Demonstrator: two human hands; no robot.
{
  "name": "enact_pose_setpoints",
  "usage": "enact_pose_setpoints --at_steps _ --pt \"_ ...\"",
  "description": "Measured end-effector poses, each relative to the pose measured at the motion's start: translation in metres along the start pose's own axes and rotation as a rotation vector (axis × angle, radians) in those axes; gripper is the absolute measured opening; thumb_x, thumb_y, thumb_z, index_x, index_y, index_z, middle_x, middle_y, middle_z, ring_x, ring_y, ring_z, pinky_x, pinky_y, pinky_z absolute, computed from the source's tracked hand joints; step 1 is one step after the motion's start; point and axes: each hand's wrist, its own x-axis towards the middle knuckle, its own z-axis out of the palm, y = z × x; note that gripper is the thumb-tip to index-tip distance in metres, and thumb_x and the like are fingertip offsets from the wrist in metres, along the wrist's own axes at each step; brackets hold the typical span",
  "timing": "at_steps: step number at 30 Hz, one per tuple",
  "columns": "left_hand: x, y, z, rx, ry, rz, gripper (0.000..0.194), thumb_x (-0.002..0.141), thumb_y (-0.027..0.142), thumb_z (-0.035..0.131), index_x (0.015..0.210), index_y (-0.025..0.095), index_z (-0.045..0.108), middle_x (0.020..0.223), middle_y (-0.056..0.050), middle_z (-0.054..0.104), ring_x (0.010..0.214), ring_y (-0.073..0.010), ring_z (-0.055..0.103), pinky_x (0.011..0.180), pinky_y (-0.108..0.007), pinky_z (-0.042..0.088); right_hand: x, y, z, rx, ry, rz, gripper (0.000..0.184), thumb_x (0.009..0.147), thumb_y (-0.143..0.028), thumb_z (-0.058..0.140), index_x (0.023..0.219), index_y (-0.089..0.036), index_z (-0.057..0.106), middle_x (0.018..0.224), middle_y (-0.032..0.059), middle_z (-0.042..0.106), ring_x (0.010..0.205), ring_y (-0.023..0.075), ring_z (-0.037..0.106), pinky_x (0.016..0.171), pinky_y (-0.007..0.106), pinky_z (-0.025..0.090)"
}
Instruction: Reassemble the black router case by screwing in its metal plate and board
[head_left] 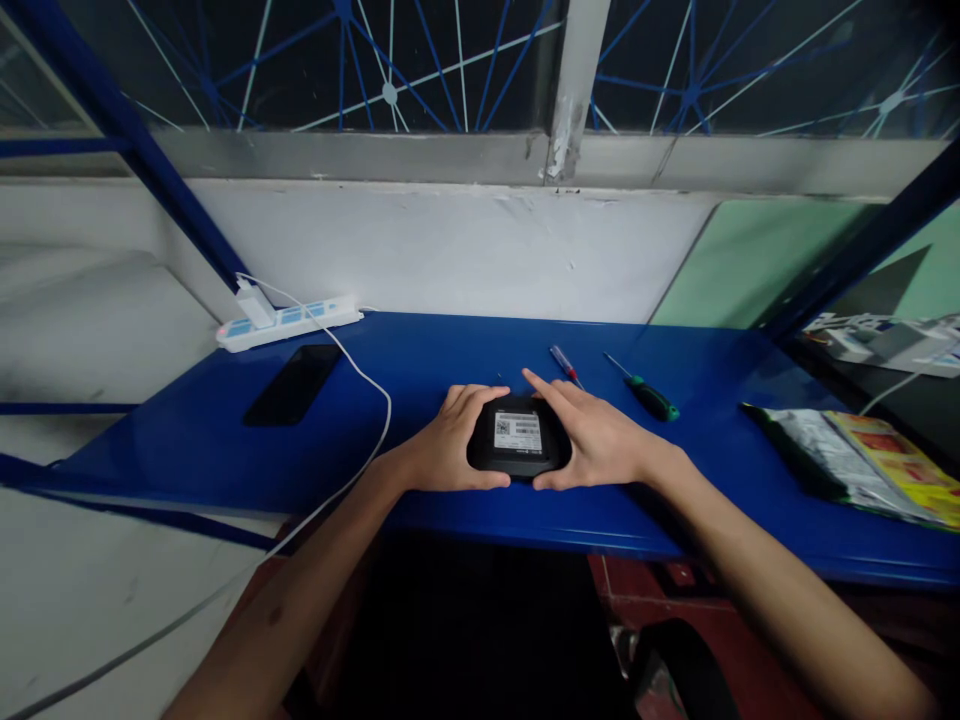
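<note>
Between my two hands is a small black box-shaped device [480,452] with rounded corners. A white label [517,433] with a square code and printed lines faces up on it. My left hand [457,440] grips its left side, thumb at the near edge and fingers along the far edge. On the opposite side my right hand [589,435] holds it the same way, its index finger reaching past the far edge. Beyond my right hand lie a red-and-clear-handled screwdriver [564,362] and a green-and-black-handled screwdriver [651,396].
On the blue table [450,345], a black phone [294,385] lies left, near a white power strip [292,322] with a charger [255,302]. A white cable [386,400] runs from there toward me. A silver-and-yellow packet [862,460] lies right. Blue frame posts stand both sides.
</note>
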Motion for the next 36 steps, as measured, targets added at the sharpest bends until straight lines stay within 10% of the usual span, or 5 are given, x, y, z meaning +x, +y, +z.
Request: enact_pose_setpoints --at_steps 36 --pt "0.0024 -0.0025 0.0041 0.023 0.022 -0.062 0.089 0.069 0.059 0.082 0.138 0.021 0.04 0.134 -0.015 0.05 0.128 -0.0367 0.045 0.107 -0.062 0.042 0.0025 -0.0028 0.0043 0.024 -0.042 0.078 0.128 0.06 -0.08 0.073 0.16 -0.019 0.022 0.148 0.0245 0.052 0.13 0.0414 0.057 0.103 0.057 0.05"
